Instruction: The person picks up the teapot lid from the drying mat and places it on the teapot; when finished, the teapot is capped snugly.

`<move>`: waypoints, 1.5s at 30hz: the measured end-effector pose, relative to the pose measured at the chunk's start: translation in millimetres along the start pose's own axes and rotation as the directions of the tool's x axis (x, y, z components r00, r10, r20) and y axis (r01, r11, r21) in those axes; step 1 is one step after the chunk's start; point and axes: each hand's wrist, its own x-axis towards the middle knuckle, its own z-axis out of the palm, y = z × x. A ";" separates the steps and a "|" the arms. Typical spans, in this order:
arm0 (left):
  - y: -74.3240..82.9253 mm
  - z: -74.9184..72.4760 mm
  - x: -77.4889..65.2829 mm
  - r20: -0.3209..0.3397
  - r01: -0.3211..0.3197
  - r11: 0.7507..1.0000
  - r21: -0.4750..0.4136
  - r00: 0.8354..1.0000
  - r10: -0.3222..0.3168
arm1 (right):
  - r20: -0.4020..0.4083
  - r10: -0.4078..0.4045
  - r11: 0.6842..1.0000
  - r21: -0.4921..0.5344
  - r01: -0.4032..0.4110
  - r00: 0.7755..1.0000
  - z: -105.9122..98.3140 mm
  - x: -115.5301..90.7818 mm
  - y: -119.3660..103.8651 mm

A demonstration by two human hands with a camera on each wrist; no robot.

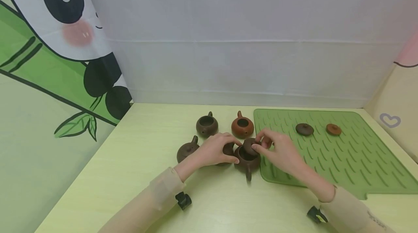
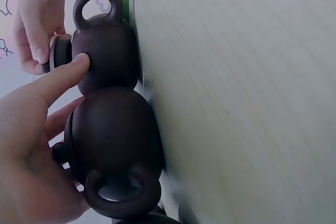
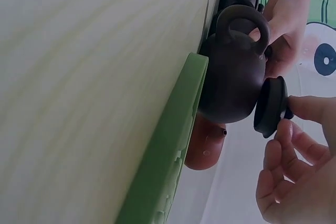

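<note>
My right hand (image 1: 282,151) pinches a dark brown teapot lid (image 3: 271,107) by its knob. The lid is tilted at the mouth of an open dark teapot (image 1: 246,166), whose handle points toward me. My left hand (image 1: 213,149) holds that teapot from its left side, thumb on the near wall and fingers toward the far side. Under the left palm sits a second dark teapot (image 2: 115,135) with its lid on, partly hidden by the hand in the head view. Another lidded dark teapot (image 1: 187,150) stands just left of the left hand.
Behind the hands stand an open dark teapot (image 1: 207,127) and an open reddish-brown teapot (image 1: 242,128). On the right, a green ridged mat (image 1: 330,156) carries a dark lid (image 1: 304,129) and a reddish lid (image 1: 334,129). A white backdrop rises behind the table.
</note>
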 end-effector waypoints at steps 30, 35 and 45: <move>-3.8 2.2 1.6 0.000 -0.008 1.000 -0.015 1.000 0.008 | 0.174 0.037 0.999 -0.010 -0.036 0.984 9.7 1.7 -2.6; -1.0 0.0 1.5 0.002 -0.009 1.000 -0.015 1.000 0.009 | 0.191 0.046 0.999 -0.011 -0.045 0.981 8.4 1.4 -3.9; 3.0 -6.3 -1.9 0.002 -0.023 1.000 0.013 1.000 0.023 | 0.187 0.043 0.999 -0.006 -0.042 0.981 8.1 0.7 -8.4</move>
